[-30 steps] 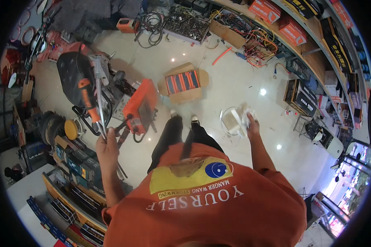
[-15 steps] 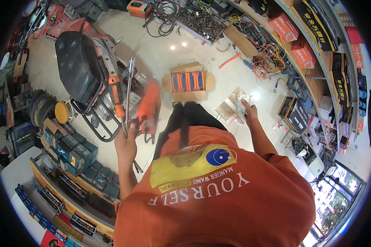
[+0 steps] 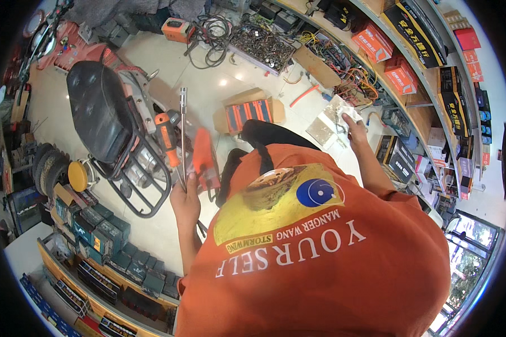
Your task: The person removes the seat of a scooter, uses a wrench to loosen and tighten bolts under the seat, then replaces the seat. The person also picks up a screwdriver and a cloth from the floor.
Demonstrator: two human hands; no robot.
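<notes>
My left hand [image 3: 185, 196] is closed around the lower ends of a screwdriver [image 3: 166, 136] with an orange and black handle and a long metal socket wrench [image 3: 183, 121]. Both tools point up and away, side by side. Just right of them is a red-orange case-like thing [image 3: 204, 151]; whether my hand holds it too, I cannot tell. Out to the right, my right hand [image 3: 355, 130] grips the edge of a flat, pale, dirty packet [image 3: 325, 128], partly whitish and crumpled. Beyond my legs an open cardboard box [image 3: 276, 110] holds orange and black boxes [image 3: 249, 115].
A motorbike with a black seat [image 3: 99, 106] and rear rack stands to the left. Battery boxes [image 3: 104, 230] line the lower left. A tray of small metal parts [image 3: 261, 45], cables [image 3: 211, 33] and tangled wires [image 3: 360, 84] lie at the back. Shelves [image 3: 419, 115] run along the right.
My body has turned and moved nearer the cardboard box, one leg now forward. My right hand with the packet has shifted right and slightly farther out. The left hand still holds both tools.
</notes>
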